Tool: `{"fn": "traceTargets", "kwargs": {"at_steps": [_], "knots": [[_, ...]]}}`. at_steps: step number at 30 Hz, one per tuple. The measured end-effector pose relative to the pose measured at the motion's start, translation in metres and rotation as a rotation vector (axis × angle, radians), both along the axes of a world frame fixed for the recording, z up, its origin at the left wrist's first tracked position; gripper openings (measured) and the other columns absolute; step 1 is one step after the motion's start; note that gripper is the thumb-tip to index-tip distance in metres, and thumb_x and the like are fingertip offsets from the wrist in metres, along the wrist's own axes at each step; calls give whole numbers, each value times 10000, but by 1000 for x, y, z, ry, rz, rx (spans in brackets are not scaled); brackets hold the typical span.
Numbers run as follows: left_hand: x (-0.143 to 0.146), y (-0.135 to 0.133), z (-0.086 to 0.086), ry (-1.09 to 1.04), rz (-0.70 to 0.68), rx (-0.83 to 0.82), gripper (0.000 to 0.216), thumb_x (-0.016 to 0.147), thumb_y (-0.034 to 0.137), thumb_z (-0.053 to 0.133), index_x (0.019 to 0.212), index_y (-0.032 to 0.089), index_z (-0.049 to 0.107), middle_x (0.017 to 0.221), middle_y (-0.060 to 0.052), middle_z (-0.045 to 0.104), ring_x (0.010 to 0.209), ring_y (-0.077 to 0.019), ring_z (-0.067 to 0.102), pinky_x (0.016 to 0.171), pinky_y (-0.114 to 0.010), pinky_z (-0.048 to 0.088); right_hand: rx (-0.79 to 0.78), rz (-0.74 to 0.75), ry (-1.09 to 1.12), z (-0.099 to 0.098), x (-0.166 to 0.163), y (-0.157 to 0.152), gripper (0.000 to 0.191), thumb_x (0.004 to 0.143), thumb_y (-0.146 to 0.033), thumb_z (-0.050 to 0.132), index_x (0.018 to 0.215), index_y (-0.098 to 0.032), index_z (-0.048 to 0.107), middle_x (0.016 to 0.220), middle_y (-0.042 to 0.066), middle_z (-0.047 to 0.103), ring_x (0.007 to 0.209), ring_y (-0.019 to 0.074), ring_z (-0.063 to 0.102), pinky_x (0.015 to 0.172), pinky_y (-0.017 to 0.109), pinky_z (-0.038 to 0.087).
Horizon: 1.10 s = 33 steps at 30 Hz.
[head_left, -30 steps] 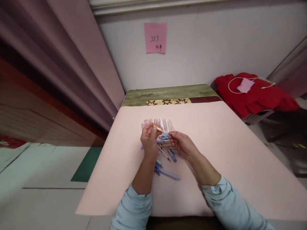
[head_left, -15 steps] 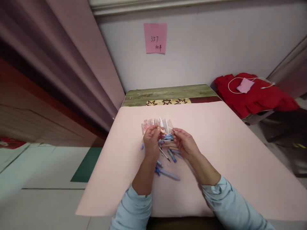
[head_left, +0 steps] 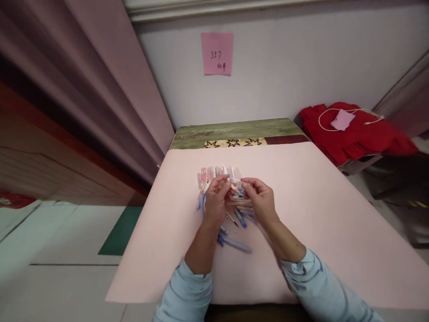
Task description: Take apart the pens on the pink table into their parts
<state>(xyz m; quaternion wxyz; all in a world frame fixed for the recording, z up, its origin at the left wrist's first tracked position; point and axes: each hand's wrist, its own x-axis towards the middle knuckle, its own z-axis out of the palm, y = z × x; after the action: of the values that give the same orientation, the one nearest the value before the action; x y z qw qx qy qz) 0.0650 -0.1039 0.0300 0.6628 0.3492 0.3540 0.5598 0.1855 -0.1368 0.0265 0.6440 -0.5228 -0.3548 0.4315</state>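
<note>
My left hand (head_left: 216, 203) and my right hand (head_left: 260, 200) meet over a heap of pens (head_left: 238, 212) on a pale pink table cover (head_left: 318, 214). Fingers of my left hand pinch a thin orange-tipped pen (head_left: 233, 188). The fingertips of my right hand are pinched together right beside that pen's tip; whether they touch it I cannot tell. A row of clear pen caps or barrels (head_left: 217, 172) lies just beyond my hands. A blue pen (head_left: 236, 244) lies nearer me, between my forearms.
A pink note (head_left: 217, 52) hangs on the wall. Green patterned cloth (head_left: 234, 132) covers the table's far end. A red cloth with a white cable (head_left: 355, 129) lies to the right. Curtains (head_left: 110, 85) hang on the left.
Both hands have drawn closer together and lifted slightly over the pens. The orange-tipped pen in my left hand now points toward my right fingertips.
</note>
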Motion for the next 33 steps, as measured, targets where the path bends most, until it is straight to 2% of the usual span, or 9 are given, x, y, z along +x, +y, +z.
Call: {"fn": "traceTargets", "kwargs": {"at_steps": [4, 7, 10, 18, 25, 28, 33], "knots": [[2, 0, -2, -52, -87, -90, 359, 684, 298, 797, 969, 147, 640, 684, -4, 671, 535, -79, 586, 482, -161, 435, 24, -20, -142, 1, 0, -1, 252, 781, -377, 674, 924, -172, 708, 602, -26, 593, 538, 113, 503, 526, 236, 415], [1, 1, -5, -95, -121, -131, 336, 681, 276, 800, 936, 148, 621, 670, 4, 660, 527, -73, 579, 462, -147, 413, 47, -53, -295, 0, 0, -3, 234, 805, -358, 654, 933, -174, 721, 753, 24, 673, 620, 131, 565, 591, 251, 464], [-1, 2, -5, -103, -146, -118, 299, 694, 276, 791, 904, 156, 615, 651, 14, 644, 512, -65, 563, 450, -142, 392, 89, -71, -422, 0, 0, -4, 198, 831, -328, 625, 929, -187, 725, 872, 47, 688, 667, 134, 590, 639, 260, 489], [0, 1, -3, -92, -111, -74, 229, 723, 269, 758, 818, 160, 580, 629, 20, 620, 489, -58, 533, 420, -141, 347, 170, -70, -638, 4, 1, -6, 173, 861, -292, 599, 929, -187, 719, 851, 42, 674, 650, 128, 581, 635, 253, 477], [-1, 2, -5, -93, -120, -89, 249, 714, 272, 769, 826, 157, 579, 636, 19, 619, 503, -59, 534, 426, -141, 351, 213, -100, -643, 2, 1, -6, 177, 853, -297, 623, 964, -198, 718, 842, 35, 674, 640, 129, 591, 631, 263, 494], [-2, 3, -5, -104, -118, -102, 246, 713, 263, 770, 830, 157, 581, 637, 21, 617, 506, -57, 536, 432, -140, 358, 195, -126, -579, 0, 1, -5, 198, 839, -271, 627, 1007, -195, 700, 843, 32, 687, 648, 131, 610, 659, 270, 514], [-2, 3, -2, -108, -101, -97, 247, 714, 267, 767, 832, 162, 578, 632, 23, 615, 499, -59, 534, 424, -142, 352, 137, -99, -421, -3, 0, -5, 184, 830, -306, 644, 960, -183, 688, 771, 24, 700, 648, 143, 638, 647, 267, 526]]}}
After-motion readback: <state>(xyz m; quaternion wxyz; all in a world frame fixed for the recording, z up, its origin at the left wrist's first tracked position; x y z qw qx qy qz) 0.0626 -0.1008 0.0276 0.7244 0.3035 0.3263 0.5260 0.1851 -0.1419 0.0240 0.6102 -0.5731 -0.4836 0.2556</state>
